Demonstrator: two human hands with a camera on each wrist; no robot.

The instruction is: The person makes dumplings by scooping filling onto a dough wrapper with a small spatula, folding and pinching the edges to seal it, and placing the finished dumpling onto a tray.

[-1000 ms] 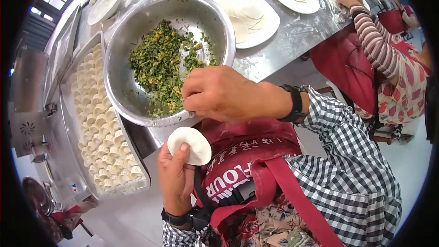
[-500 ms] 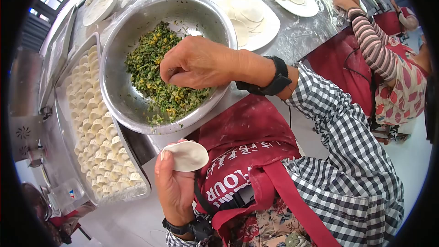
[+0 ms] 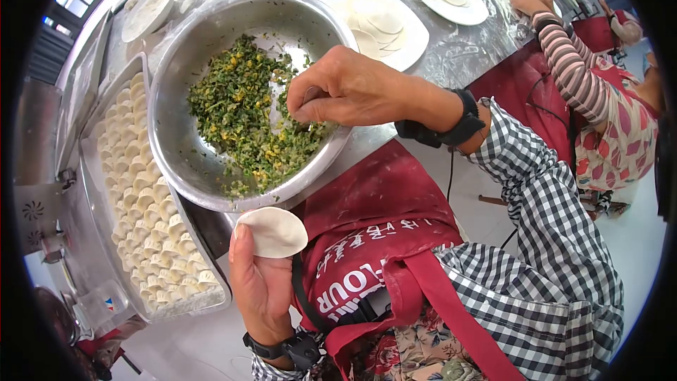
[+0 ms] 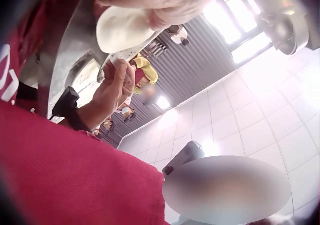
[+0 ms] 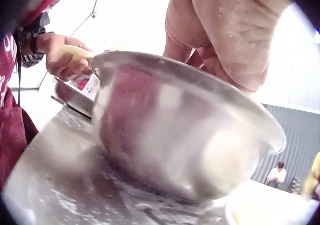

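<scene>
My left hand [image 3: 261, 286] holds a round white dumpling wrapper [image 3: 276, 234] near the bowl's front rim, thumb on its edge. The wrapper lies slightly cupped; the left wrist view shows the wrapper [image 4: 122, 30] under the fingers. Above the filling, my right hand [image 3: 342, 92] has its fingers curled round a thin metal tool [image 3: 314, 94]; most of it is hidden, and I cannot tell its kind. Chopped green and yellow filling [image 3: 236, 106] lies in the large steel bowl [image 3: 173, 155]. In the right wrist view, the right hand [image 5: 220, 35] is over the bowl's rim.
Left of the bowl stands a tray [image 3: 224, 296] with rows of folded dumplings [image 3: 151, 226]. White plates with wrappers [image 3: 416, 42] sit behind to the right on the floury steel table [image 3: 458, 49]. Another person's striped sleeve [image 3: 575, 70] is at the right.
My right hand went from the bowl's front rim in over the filling, then back toward the right side. My left hand shifted slightly left and down with the wrapper, which tilted and now looks cupped.
</scene>
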